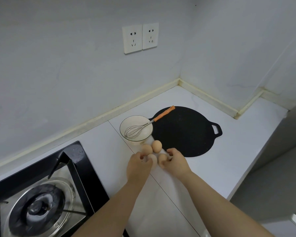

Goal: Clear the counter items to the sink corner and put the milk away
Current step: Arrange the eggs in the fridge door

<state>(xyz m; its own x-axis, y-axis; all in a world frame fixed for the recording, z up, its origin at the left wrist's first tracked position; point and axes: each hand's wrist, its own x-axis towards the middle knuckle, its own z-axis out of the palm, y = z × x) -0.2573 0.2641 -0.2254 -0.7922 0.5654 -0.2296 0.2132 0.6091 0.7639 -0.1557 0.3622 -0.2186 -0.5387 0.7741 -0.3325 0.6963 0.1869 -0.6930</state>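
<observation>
Several brown eggs lie on a white cloth or tissue [162,151] on the counter. My left hand [138,165] curls its fingers round one egg [152,159]. My right hand [177,162] curls round another egg [162,159]. Two more eggs [156,146] [146,148] lie just beyond my hands. Behind them stands a glass bowl [126,124] with a wire whisk [135,130] in it; the whisk's orange handle [164,113] leans over a flat black griddle pan [186,132]. No milk is in view.
A black gas stove [41,190] with a burner fills the lower left. The white counter [229,159] runs to a wall corner at the back and an edge at the right. Two wall sockets [140,38] sit above.
</observation>
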